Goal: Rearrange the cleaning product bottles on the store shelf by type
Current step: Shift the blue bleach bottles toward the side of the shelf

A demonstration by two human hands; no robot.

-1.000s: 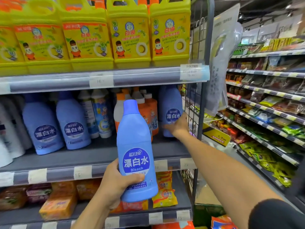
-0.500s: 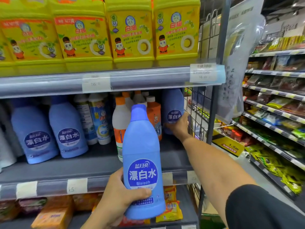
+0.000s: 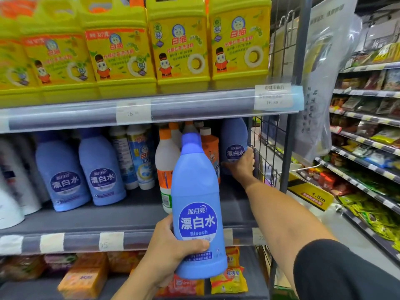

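Observation:
My left hand [image 3: 171, 254] grips a blue bleach bottle [image 3: 195, 204] upright in front of the middle shelf [image 3: 134, 217]. My right hand [image 3: 242, 164] reaches to the shelf's far right and wraps around the lower part of a second blue bleach bottle [image 3: 233, 137] standing by the wire side panel. Two more blue bleach bottles [image 3: 62, 176] [image 3: 100, 169] stand at the left of the shelf. Between them and my right hand are blue-and-white bottles [image 3: 138, 156], a white bottle with an orange cap [image 3: 166, 167] and orange bottles [image 3: 211, 150].
Yellow detergent jugs [image 3: 179, 46] fill the top shelf. White bottles [image 3: 13, 187] stand at the far left. Soap packs [image 3: 84, 278] lie on the lower shelf. A wire panel [image 3: 270, 148] closes the shelf's right end; snack shelves [image 3: 368, 148] line the aisle beyond.
The view has shifted slightly closer and down. My right hand has closed further around the far-right bleach bottle. The bottle in my left hand stays in about the same place.

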